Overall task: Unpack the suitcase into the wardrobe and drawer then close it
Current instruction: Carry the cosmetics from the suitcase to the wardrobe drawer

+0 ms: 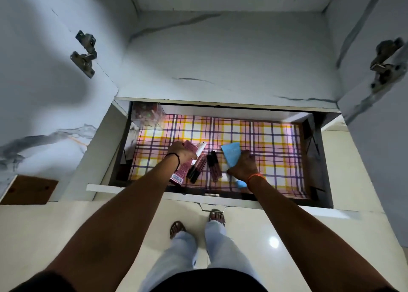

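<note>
- While both arms reach into the open white drawer (pixel 212 200) lined with plaid paper, the left hand (pixel 181 149) grips a pink carton (pixel 184 167).
- The right hand (pixel 241 167) pinches a light-blue packet (pixel 231 153); dark lip-gloss tubes (pixel 204 166) lie between them.

in the open drawer (pixel 310 150), tubes (pixel 204 167) lie between box (pixel 186 163) and packet (pixel 231 153).

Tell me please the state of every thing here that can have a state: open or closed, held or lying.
Drawer: pulled open, lined with checked paper.
Wardrobe doors: both open.
Left hand: grips a pink box.
Pink box: held over the drawer.
Right hand: holds a light blue packet.
Light blue packet: held, tilted.
Lip gloss tubes: lying in the drawer, capped.
Clear container: standing in the back left corner.
</note>
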